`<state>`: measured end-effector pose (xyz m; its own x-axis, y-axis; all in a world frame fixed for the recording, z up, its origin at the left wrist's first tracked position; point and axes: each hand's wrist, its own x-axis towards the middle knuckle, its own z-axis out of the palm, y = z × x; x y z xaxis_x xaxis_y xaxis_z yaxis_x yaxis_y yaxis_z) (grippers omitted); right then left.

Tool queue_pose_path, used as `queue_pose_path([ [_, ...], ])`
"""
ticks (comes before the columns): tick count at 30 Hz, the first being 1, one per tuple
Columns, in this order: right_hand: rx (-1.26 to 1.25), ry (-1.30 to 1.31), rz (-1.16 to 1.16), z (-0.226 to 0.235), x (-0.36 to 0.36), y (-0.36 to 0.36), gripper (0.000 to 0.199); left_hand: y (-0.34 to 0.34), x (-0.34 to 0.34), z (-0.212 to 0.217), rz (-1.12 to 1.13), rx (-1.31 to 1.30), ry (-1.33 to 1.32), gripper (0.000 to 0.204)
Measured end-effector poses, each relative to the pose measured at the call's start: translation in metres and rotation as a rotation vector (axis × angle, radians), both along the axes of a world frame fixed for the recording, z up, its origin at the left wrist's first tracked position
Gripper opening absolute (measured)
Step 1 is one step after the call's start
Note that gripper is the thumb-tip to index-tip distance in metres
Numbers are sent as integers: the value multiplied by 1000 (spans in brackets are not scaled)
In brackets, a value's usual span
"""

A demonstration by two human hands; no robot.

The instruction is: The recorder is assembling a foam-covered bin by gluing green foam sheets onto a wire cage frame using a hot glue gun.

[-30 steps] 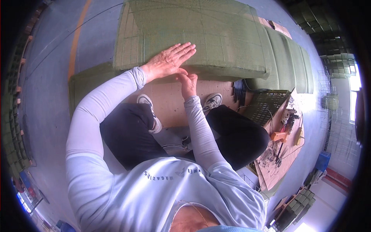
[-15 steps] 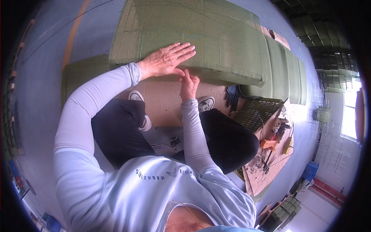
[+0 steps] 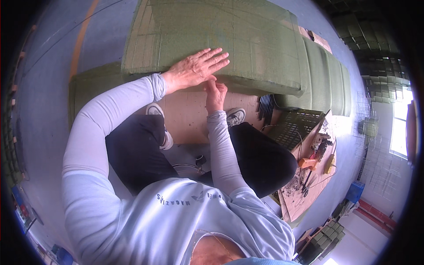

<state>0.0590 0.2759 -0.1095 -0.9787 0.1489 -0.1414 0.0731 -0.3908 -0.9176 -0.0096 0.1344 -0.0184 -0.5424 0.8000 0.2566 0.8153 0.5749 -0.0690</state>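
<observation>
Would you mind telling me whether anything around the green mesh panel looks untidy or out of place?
Mostly the cardboard sheet at the right: dark scraps and loose tools lie scattered over it, cables trailing. The left hand lies flat on the green mesh panel, which sits evenly.

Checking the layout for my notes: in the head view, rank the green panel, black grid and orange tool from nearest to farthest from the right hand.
From the right hand:
1. Green panel, touching, just above.
2. Black grid, lower right.
3. Orange tool, farther lower right, on cardboard.

The panel (image 3: pixel 229 39) was olive green with a faint grid; the sleeves (image 3: pixel 110 115) pale blue, the trousers (image 3: pixel 137 150) black, the cardboard (image 3: pixel 190 119) tan
</observation>
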Motion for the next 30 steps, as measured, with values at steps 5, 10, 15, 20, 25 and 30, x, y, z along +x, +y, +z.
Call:
queue_pose_path([
  [5,66,-16,16,1,-1,0,30,-1,1,3,-5,-44,35,82],
  [10,24,14,91,-9,4,10,14,-2,5,7,-51,73,-173,96],
  [15,-186,-67,7,27,5,-26,16,-5,5,10,-113,-15,-142,95],
  [20,-140,44,67,8,6,-14,16,-1,3,11,-120,-71,-123,93],
  [25,-177,-70,88,-8,8,2,20,0,3,11,-111,-70,-102,91],
  [30,-286,-12,-56,17,8,-5,20,-4,7,15,-87,-86,-88,97],
])
